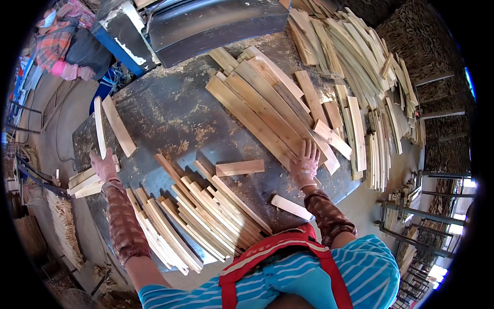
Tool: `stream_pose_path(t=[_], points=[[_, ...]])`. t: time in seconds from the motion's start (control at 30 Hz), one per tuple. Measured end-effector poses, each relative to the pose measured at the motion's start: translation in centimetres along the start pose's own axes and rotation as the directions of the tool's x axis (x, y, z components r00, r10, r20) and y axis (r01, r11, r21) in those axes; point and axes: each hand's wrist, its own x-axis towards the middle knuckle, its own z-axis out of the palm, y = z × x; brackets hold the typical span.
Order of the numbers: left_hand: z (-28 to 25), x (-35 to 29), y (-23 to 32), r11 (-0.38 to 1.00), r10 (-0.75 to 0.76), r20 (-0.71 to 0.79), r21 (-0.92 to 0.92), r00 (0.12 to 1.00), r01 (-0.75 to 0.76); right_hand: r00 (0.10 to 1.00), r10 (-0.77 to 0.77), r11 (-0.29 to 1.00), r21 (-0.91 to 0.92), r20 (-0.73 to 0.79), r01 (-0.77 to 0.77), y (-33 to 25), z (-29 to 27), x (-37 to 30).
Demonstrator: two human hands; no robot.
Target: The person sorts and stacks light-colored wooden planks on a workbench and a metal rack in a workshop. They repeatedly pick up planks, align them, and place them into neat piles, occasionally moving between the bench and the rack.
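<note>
My left hand [105, 167], in a pale work glove, is at the table's left edge. Its fingers close on the near end of a narrow wooden slat [100, 126] that points away from me. A wider slat [119, 127] lies just right of it, and a few short boards [86, 181] stick out past the table edge beside the wrist. On the right, my gloved right hand [304, 164] rests flat, fingers stretched out, on the near end of a spread of long boards [257, 105]. Rows of thin slats [206, 219] lie between my forearms.
The dark, sawdust-strewn metal table [170, 113] has a machine housing [221, 31] at its far side. A single short board [240, 168] and a pale block [292, 207] lie near me. Slat piles [355, 56] crowd the far right. Another person [67, 51] is at far left.
</note>
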Motion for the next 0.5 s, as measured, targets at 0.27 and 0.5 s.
stream_pose_path(t=[0.27,0.5], points=[[5.6,-23.8,13.6,0.602,0.352,0.448,-0.781,0.822,0.167,0.998,-0.024,1.0,0.001,0.057,0.024,-0.2,0.6,-1.0],[2.3,-41.2,19.7,0.732,0.389,0.896,-0.442,0.214,0.518,0.959,0.105,0.983,0.119,0.262,-0.14,0.2,-0.5,2.3]])
